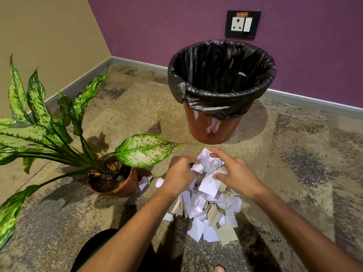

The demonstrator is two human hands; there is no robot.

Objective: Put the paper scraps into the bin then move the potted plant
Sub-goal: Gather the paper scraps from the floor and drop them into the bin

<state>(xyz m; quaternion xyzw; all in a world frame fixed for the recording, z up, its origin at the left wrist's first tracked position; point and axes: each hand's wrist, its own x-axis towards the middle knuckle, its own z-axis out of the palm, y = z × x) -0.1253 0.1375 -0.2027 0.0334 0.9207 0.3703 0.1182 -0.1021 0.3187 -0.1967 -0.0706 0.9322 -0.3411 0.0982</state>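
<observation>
A heap of white and grey paper scraps point(211, 214) lies on the carpet in front of me. My left hand point(179, 174) and my right hand point(234, 172) both clutch a crumpled bunch of scraps point(208, 160) held just above the heap. The brown bin point(214, 126) with a black liner point(222, 75) stands beyond the hands, near the purple wall. To the left, the potted plant point(114, 175) sits in a brown pot, and one speckled leaf point(143, 149) reaches toward my left hand.
Two stray scraps point(145, 181) lie between the pot and the heap. A wall socket point(242, 23) is above the bin. Walls meet in the corner at the back left. My knee point(94, 250) shows at the bottom.
</observation>
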